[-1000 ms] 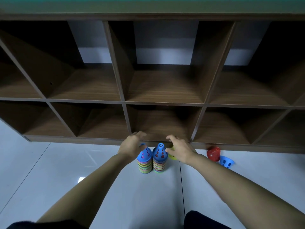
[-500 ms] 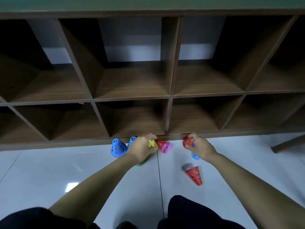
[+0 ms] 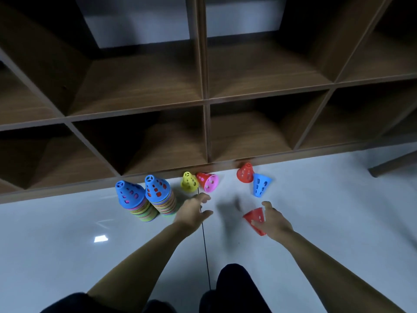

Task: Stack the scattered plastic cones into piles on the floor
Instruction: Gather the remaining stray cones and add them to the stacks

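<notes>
Two tall stacks of mixed-colour cones, each topped with a blue cone, stand side by side: the left stack (image 3: 133,201) and the right stack (image 3: 160,195). Loose by the shelf base are a yellow cone (image 3: 189,182), a red cone nested in a pink one (image 3: 207,181), another red cone (image 3: 245,173) and a blue cone (image 3: 260,184) lying on its side. My left hand (image 3: 193,211) hovers with fingers spread just below the yellow cone, holding nothing. My right hand (image 3: 272,220) grips a red cone (image 3: 254,215) lying on the floor.
A dark wooden cubby shelf (image 3: 203,102) runs across the back, its base edge right behind the cones. The floor (image 3: 67,245) is pale glossy tile. My dark-clothed knees (image 3: 232,288) are at the bottom. A wooden bar (image 3: 392,163) juts in at the far right.
My left hand has drawn back from the yellow cone and opened. My right hand has left the red and blue cones by the shelf and taken hold of the red cone nearer me.
</notes>
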